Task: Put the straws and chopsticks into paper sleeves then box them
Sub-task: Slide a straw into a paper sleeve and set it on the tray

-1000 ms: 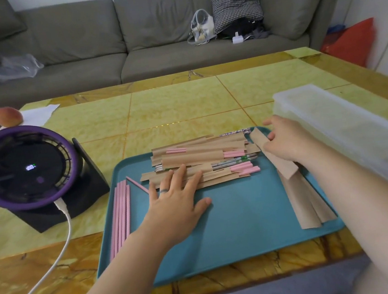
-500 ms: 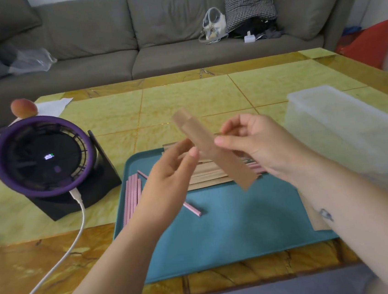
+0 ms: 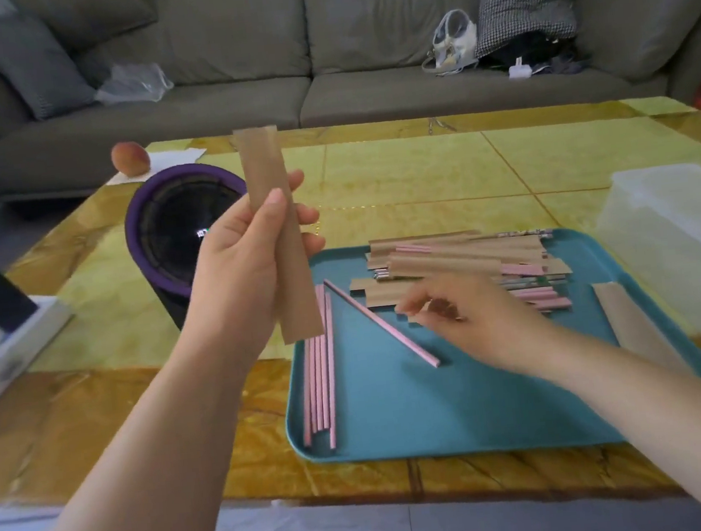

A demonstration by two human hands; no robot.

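The paper sleeve point(image 3: 278, 229), lately shared by both hands, is now gripped upright in the left hand point(image 3: 245, 267) beyond the left edge of the tray point(image 3: 444, 428), while the right hand point(image 3: 475, 321), fingers loosely curled and empty, drops toward the tray's loose straw point(image 3: 383, 324), insertion pending.

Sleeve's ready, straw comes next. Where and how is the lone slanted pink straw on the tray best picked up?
Probably pinch the slanted straw near its lower end, from above, with the right hand: that end lies flat, clear of the other straws, leaving the far end free for the sleeve.
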